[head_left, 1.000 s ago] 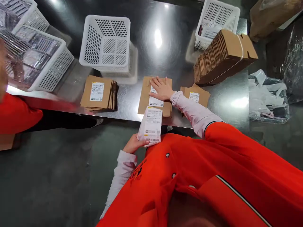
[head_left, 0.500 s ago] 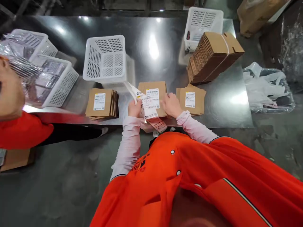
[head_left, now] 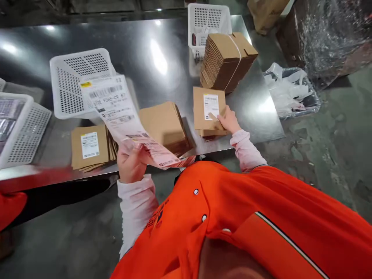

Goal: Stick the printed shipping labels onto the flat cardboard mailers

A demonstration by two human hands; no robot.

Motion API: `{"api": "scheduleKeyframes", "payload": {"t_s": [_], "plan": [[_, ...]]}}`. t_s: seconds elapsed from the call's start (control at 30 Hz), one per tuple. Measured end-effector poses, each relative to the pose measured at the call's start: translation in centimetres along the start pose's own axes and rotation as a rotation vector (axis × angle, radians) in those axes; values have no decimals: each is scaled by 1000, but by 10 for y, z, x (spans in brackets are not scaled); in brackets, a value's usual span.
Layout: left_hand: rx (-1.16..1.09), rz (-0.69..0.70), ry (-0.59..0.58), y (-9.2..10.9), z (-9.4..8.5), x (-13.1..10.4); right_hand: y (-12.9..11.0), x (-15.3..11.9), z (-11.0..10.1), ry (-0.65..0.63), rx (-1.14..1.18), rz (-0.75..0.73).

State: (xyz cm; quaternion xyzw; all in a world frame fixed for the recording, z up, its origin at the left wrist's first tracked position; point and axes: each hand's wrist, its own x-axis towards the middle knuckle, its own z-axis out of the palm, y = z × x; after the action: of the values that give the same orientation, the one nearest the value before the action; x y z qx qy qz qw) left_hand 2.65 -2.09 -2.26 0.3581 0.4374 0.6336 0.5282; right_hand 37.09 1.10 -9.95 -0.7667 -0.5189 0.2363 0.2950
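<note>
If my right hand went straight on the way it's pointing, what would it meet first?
Your right hand would first meet the labelled carton just ahead, which it appears to be touching. Depth is unclear, so it might slide over rather than push it.

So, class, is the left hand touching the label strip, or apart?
Touching: the head view shows the left hand closed on the label strip, with its thumb lying against the printed paper.

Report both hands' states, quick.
Left hand: closed, holding a strip of printed labels.
Right hand: closed on the edge of a labelled cardboard piece.
</note>
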Motion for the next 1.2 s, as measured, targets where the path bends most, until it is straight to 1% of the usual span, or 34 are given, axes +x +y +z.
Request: {"api": "scheduleKeyframes", "payload": {"t_s": [0.03, 0.07, 0.1, 0.13, 0.17, 0.2, 0.23, 0.27, 0.3, 0.33, 0.37, 0.43, 0.47, 0.5, 0.53, 0.6, 0.63, 0.67, 0.73, 0.8, 0.9, 0.97, 1.0, 1.03, 1.07, 1.13, 1.2], "plan": [[16, -3, 12, -5, -3, -7, -3, -6, -4, -59, -71, 23], [44, -4, 11, -12, -4, -14, -11, -15, -4, -159, -73, -8], [88, -11, -2, -20, -5, -22, -23, -25, 1, -302, -4, -95], [151, -30, -29, -28, -4, -29, -38, -37, 10, -470, 117, -219], [228, -66, -79, -35, -3, -35, -54, -49, 20, -611, 271, -332], [304, -112, -144, -41, -2, -40, -69, -61, 32, -676, 427, -398], [364, -164, -215, -45, -1, -42, -81, -73, 43, -681, 559, -417], [390, -205, -271, -49, 0, -43, -91, -83, 52, -645, 652, -400], [380, -222, -290, -51, 0, -42, -97, -91, 60, -606, 700, -367], [347, -215, -261, -52, 0, -40, -100, -96, 65, -597, 709, -339], [306, -186, -188, -52, -1, -37, -101, -99, 68, -644, 691, -332], [247, -131, -13, -53, -4, -30, -101, -98, 70, -825, 611, -373], [241, -129, 41, -53, -6, -28, -102, -94, 69, -894, 567, -394], [248, -142, 57, -54, -8, -27, -104, -89, 67, -916, 529, -407], [258, -159, 46, -54, -9, -27, -107, -84, 65, -884, 506, -409], [267, -181, -6, -56, -11, -31, -116, -73, 61, -746, 483, -405], [263, -179, -22, -58, -11, -34, -121, -69, 60, -698, 465, -414], [255, -167, -20, -60, -10, -37, -125, -66, 58, -678, 439, -433], [246, -129, 33, -66, -8, -43, -131, -64, 55, -689, 352, -490], [278, -92, 115, -74, -3, -47, -133, -67, 52, -661, 247, -527], [341, -62, 230, -86, 4, -49, -133, -73, 47, -595, 143, -526], [332, -66, 268, -91, 7, -46, -135, -73, 46, -569, 127, -519], [312, -89, 256, -93, 7, -44, -138, -69, 47, -556, 129, -533], [287, -134, 217, -94, 6, -42, -141, -62, 50, -540, 134, -559], [259, -199, 151, -95, 3, -39, -146, -53, 54, -520, 133, -592], [203, -361, 3, -97, -6, -35, -157, -23, 67, -464, 100, -642], [149, -504, -96, -99, -16, -34, -169, 14, 88, -426, 34, -626]]}}
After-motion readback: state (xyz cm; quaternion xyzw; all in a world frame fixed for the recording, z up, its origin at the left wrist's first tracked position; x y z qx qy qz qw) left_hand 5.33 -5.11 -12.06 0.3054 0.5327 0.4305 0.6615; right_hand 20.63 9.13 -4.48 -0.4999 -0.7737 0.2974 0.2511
